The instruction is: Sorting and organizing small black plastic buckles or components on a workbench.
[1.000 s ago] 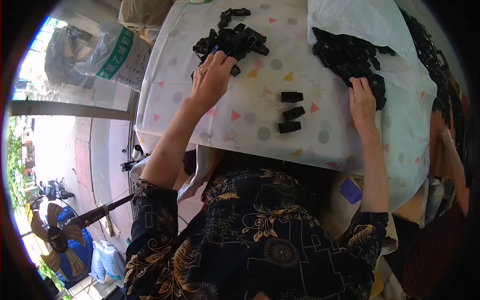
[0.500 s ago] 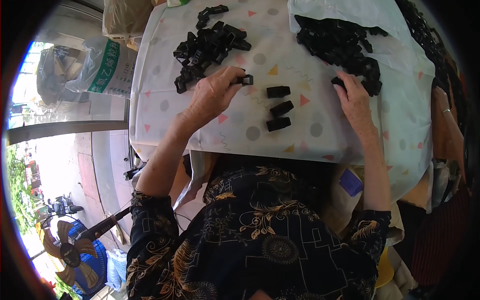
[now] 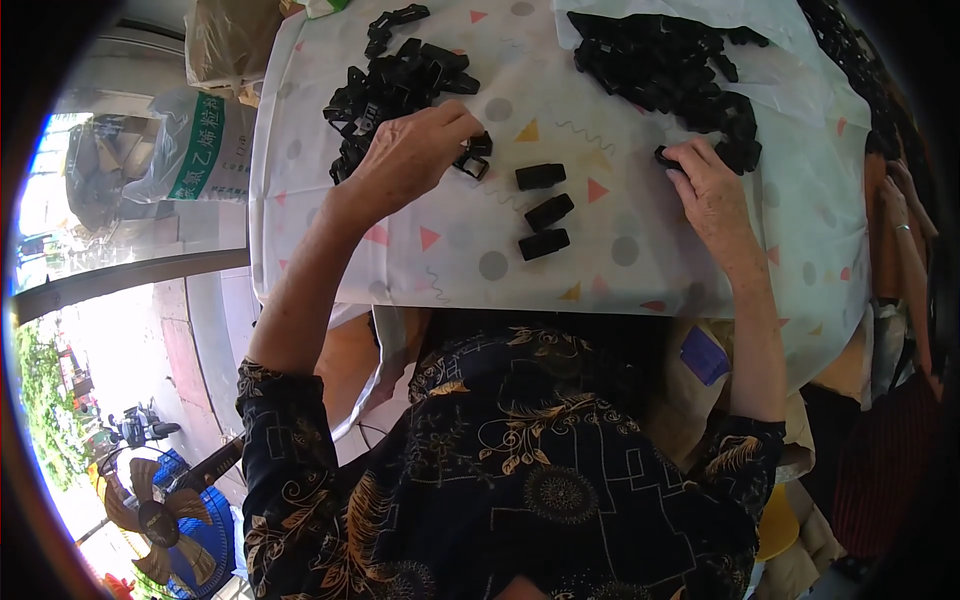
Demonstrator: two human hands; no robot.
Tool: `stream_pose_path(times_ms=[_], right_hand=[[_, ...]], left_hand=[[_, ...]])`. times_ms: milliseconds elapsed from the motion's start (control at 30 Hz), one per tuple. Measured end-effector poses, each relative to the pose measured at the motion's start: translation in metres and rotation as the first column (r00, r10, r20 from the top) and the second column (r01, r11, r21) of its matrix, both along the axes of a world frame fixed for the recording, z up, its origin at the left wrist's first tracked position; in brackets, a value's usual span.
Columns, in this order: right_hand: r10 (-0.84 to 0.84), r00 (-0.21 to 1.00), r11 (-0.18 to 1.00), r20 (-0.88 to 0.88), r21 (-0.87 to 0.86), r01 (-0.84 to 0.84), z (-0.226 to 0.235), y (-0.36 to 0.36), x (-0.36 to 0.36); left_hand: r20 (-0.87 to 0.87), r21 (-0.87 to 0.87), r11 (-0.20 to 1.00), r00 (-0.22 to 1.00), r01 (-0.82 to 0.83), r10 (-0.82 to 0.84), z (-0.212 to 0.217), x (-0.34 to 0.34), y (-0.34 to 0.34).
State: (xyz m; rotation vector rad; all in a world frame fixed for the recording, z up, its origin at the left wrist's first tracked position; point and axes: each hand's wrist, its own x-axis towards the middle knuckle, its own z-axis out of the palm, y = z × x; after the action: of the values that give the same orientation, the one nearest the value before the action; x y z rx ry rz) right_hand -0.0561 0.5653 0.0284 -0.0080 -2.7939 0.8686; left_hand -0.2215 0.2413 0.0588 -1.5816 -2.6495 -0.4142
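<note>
Daylight was strong and even across the patterned tablecloth (image 3: 640, 250), which read bright, almost washed out toward its far edge. The open ground at the left rim was overexposed, with glare bleaching the pavement and the greenery. The black plastic pieces (image 3: 545, 210) threw only short, soft shadows. The person's dark patterned shirt (image 3: 500, 470) sat in shade at the bottom. The fisheye bent the table's edges, a black ring closed off the corners, and detail softened toward the rim
</note>
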Motion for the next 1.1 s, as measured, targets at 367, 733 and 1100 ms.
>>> stream_pose_path(times_ms=[367,733,1100], right_hand=[[-0.038,0.993,0.977,-0.107,-0.211,0.015,-0.003,-0.011,-0.004],[0.222,0.912,0.972,-0.346,0.007,-0.235,-0.015,-0.050,-0.059],[0.369,0.867,0.886,-0.334,0.407,-0.221,-0.028,-0.051,-0.051]], left_hand=[[0.210,0.053,0.997,0.977,-0.059,0.046,-0.033,0.006,0.068],[0.374,0.186,0.966,0.922,-0.181,0.101,-0.049,0.021,0.080],[0.377,0.279,0.949,0.926,-0.147,0.032,-0.054,0.020,0.084]])
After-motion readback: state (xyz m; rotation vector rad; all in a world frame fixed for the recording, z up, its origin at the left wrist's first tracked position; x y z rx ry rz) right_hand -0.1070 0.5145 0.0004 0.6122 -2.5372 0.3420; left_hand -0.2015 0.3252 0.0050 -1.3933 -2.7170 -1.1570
